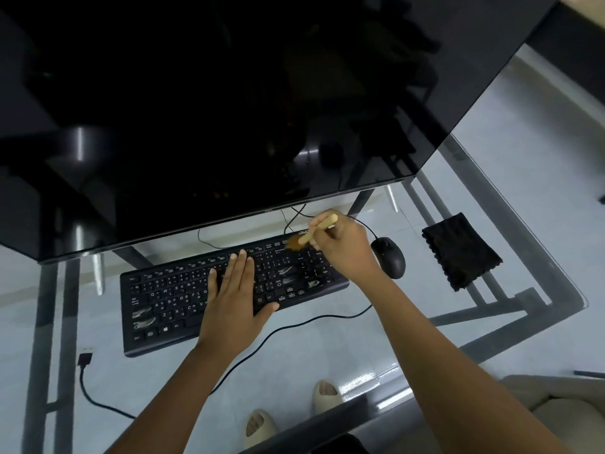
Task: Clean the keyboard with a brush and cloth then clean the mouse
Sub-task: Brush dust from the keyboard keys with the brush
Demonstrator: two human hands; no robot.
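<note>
A black keyboard (170, 299) lies on the glass desk, with pale dusty smears on some keys. My left hand (234, 296) lies flat on its middle keys, fingers straight. My right hand (347, 244) grips a small brush with a wooden handle (319, 228); the brown bristles touch the keyboard's far right corner. A black mouse (389, 257) sits just right of the keyboard, close to my right wrist. A dark folded cloth (460, 252) lies further right on the glass.
A large dark monitor (229, 109) hangs over the far edge of the keyboard. A black cable (294, 326) runs along the glass desk (523, 290) in front of the keyboard, and a loose USB plug (85, 357) lies at the left. My sandalled feet show through the glass.
</note>
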